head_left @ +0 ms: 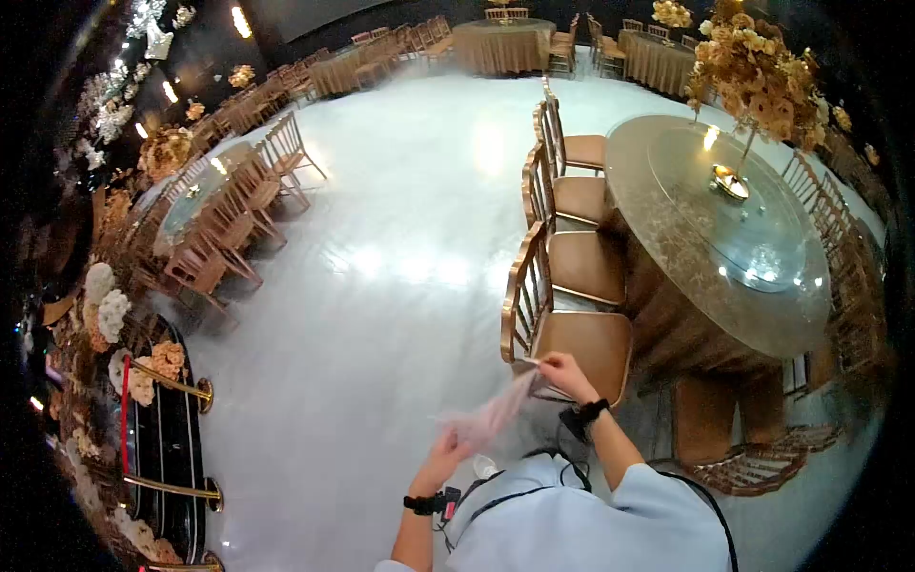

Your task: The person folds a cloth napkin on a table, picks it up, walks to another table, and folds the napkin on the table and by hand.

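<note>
A thin pinkish cloth (491, 419) is stretched slantwise between my two hands, its middle blurred. My left hand (444, 458) is closed on its lower left end, low in front of my body. Higher up and to the right, my right hand (566, 376) pinches the other end, beside the seat of the nearest gold chair (583, 345). Black bands are on both wrists.
More gold chairs (583, 262) line the left side of a round table (658, 238) with a flower centrepiece (762, 81). At the left are gold rails (172, 486), flowers (112, 315) and another table (191, 205) with chairs. Further tables (503, 46) stand at the back.
</note>
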`<state>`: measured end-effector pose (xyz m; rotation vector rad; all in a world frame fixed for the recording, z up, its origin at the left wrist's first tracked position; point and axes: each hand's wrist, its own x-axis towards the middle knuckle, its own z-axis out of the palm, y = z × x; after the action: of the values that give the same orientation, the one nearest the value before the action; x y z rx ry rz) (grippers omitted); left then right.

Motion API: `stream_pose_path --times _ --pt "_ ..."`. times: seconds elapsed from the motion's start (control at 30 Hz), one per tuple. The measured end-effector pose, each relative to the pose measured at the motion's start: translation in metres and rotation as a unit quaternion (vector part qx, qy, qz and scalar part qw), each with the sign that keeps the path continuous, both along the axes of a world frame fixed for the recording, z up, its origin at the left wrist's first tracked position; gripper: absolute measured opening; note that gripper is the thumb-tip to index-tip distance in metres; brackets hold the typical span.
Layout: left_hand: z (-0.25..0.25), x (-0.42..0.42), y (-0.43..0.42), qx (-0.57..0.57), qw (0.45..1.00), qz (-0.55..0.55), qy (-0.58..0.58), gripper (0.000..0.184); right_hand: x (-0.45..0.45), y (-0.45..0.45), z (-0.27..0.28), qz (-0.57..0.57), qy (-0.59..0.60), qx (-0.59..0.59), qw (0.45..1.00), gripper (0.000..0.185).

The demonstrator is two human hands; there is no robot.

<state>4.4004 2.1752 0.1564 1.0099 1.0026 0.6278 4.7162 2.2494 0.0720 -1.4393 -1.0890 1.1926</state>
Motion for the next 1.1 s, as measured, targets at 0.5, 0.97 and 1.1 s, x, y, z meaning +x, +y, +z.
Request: stream_pose_path --times 0.5,0.97,1.1 --pt "0.007 0.013 0.161 0.022 1.0 0.005 0.019 0.065 -0.079 0.092 0.015 -0.071 -0.409 0.134 0.9 0.079" --pt "0.058 0.11 0.314 0.021 0.989 -0.126 -0.073 0.037 -0.071 0.108 0.044 -0.206 -0.288 0.084 0.931 0.057" --pt "0.053 0.149 0.36 0.138 0.967 -0.213 -0.019 0.039 -0.067 0.105 0.032 -0.26 -0.184 0.046 0.947 0.052"
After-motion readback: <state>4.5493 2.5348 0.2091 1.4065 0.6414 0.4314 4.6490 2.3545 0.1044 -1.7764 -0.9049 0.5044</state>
